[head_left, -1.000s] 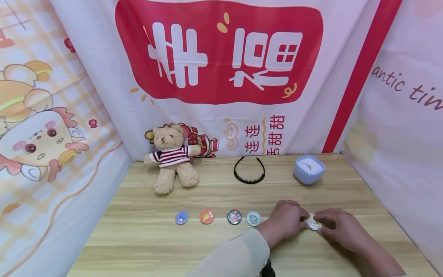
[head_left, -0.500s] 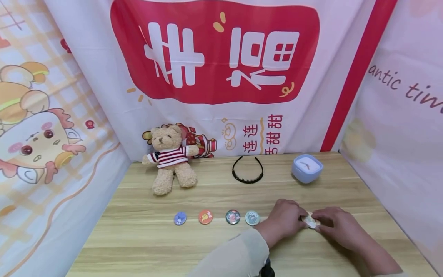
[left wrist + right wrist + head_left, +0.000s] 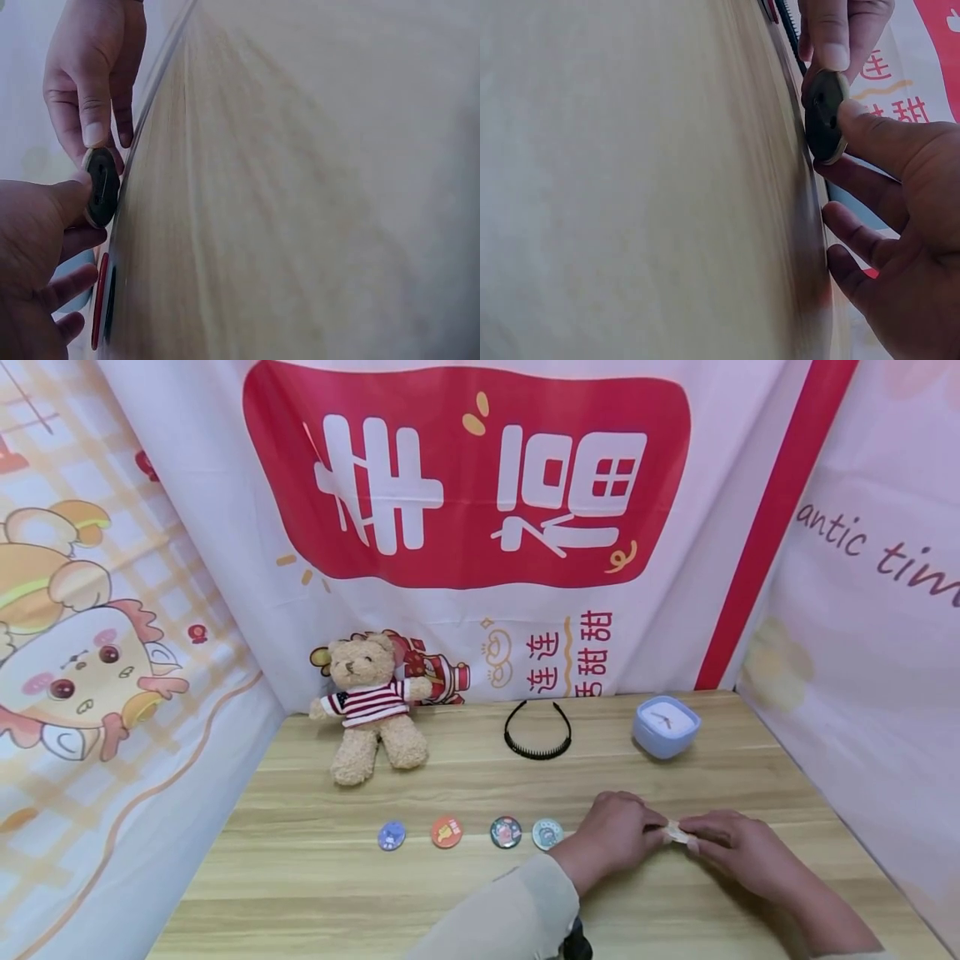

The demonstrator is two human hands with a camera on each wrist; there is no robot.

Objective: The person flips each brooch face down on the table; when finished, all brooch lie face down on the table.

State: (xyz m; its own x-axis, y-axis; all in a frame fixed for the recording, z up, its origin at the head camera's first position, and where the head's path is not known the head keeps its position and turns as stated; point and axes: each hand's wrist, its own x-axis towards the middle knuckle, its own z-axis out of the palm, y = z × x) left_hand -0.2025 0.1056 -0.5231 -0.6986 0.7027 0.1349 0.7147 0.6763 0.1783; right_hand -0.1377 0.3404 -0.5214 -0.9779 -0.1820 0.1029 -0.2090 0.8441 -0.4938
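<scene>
Between both hands is a round pin badge (image 3: 677, 833), tilted so that only a thin pale sliver shows in the head view. Its dark back (image 3: 103, 187) faces the left wrist camera. My left hand (image 3: 617, 833) pinches one edge of the badge between thumb and fingers. On the opposite edge, the thumb and fingers of my right hand (image 3: 750, 856) pinch it too. Left of the hands lie a teal badge (image 3: 547, 834), a dark green badge (image 3: 506, 832), an orange badge (image 3: 447, 832) and a blue badge (image 3: 392, 836), in a row on the wooden table (image 3: 360, 902).
A teddy bear (image 3: 375, 706) in a striped shirt sits at the back left. Farther right are a black toothed headband (image 3: 537, 752) and a blue clock (image 3: 666, 727). Printed cloth (image 3: 465, 477) hangs behind the table and along both sides.
The badge between the hands has tipped from showing its pale printed face to nearly edge-on in the head view. Both hands stay in about the same place; the row of badges is unchanged.
</scene>
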